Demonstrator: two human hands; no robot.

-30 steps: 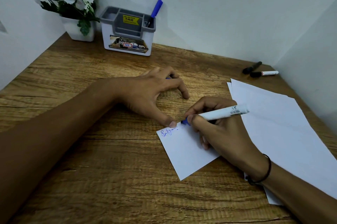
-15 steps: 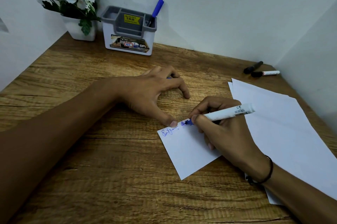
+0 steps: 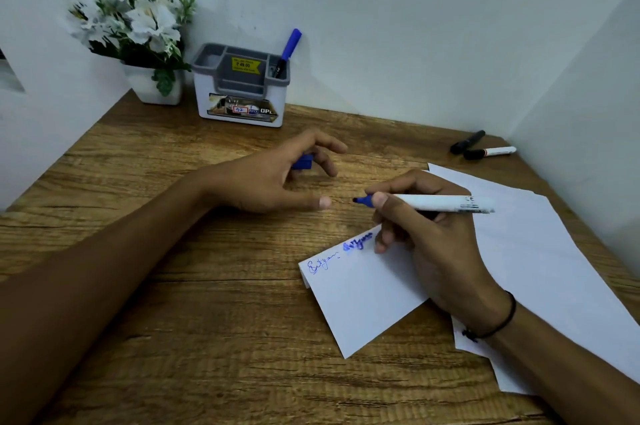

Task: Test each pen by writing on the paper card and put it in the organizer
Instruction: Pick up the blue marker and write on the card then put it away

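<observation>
My right hand [image 3: 429,234] grips a white marker with a blue tip [image 3: 440,203], lifted off the paper card [image 3: 360,296], tip pointing left. The card lies on the wooden desk and carries two blue scribbles along its upper edge. My left hand [image 3: 277,179] hovers above the desk left of the marker tip, its fingers curled around a blue cap [image 3: 303,162]. A grey and white organizer [image 3: 240,87] stands at the back wall with one blue pen [image 3: 287,50] upright in its right compartment.
Two more markers, a black one [image 3: 467,141] and a white one with a black cap [image 3: 490,152], lie at the back right corner. Loose white sheets [image 3: 540,269] cover the desk's right side. A white flower pot [image 3: 152,85] stands left of the organizer. Walls close in behind and on both sides.
My right hand has finished a second blue scribble and raised the marker off the card. My left hand has come off the card's corner and lifted, showing the blue cap.
</observation>
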